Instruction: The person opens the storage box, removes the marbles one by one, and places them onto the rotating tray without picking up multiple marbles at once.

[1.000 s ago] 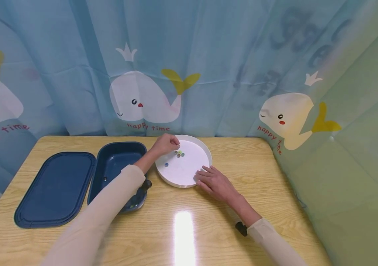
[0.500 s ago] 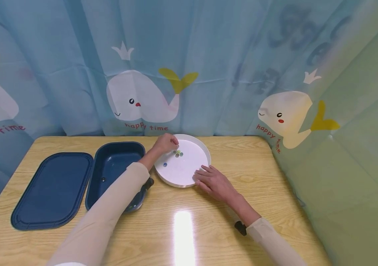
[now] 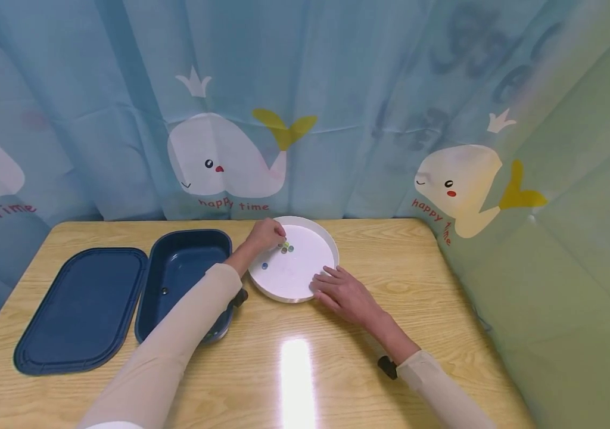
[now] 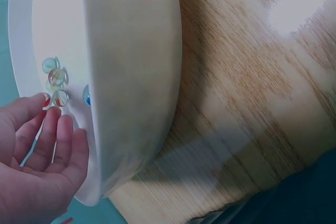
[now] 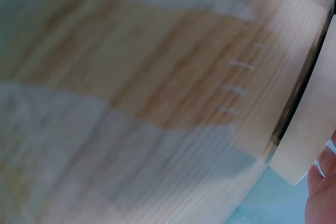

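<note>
A round white tray (image 3: 305, 271) with a low wall sits near the table's back edge. Inside it, several glass marbles (image 3: 284, 250) lie in a cluster, and a blue marble (image 3: 264, 266) lies apart toward the left. My left hand (image 3: 265, 234) reaches over the tray's back left rim. Its thumb and a finger pinch a reddish marble (image 4: 46, 99) beside the cluster, best seen in the left wrist view. My right hand (image 3: 345, 293) rests on the tray's front right rim, fingers laid over it. The right wrist view catches only part of that hand, at its edge.
Left of the tray stands a deep dark blue bin (image 3: 189, 262), partly hidden by my left forearm, with a small marble (image 3: 164, 291) inside. A flat dark blue lid (image 3: 82, 310) lies further left. A whale-print curtain (image 3: 337, 107) hangs behind the wooden table (image 3: 391, 256).
My left hand has come down slightly, bringing the pinched marble closer to the cluster. The view has shifted a little. My right hand stays on the rim.
</note>
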